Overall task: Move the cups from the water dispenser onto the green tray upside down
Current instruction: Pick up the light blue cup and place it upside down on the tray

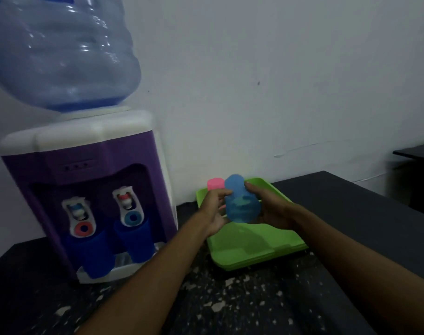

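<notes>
Hands, left (pixel 214 211) and right (pixel 270 209), grip a translucent light-blue cup (pixel 240 201) above the smooth green tray (pixel 254 252). Pink cup (pixel 215 184) stands at its far-left corner. Two dark-blue cups (pixel 95 255) sit under the dispenser (pixel 85 170).

The table (pixel 242 308) is a dark surface with pale speckles across its near part; its far right part appears plain dark grey and meets a pale wall. Lighting is dim and fine detail is soft.

Standing directly on the table at left is a purple and white countertop water dispenser (pixel 90 189) with a large translucent blue bottle on top. Its white base rests on the table near the left edge of the view.

Lying directly on the table to the right of the dispenser, apart from it, is a flat rectangular green plastic tray (pixel 254 252), set close to the wall.
</notes>
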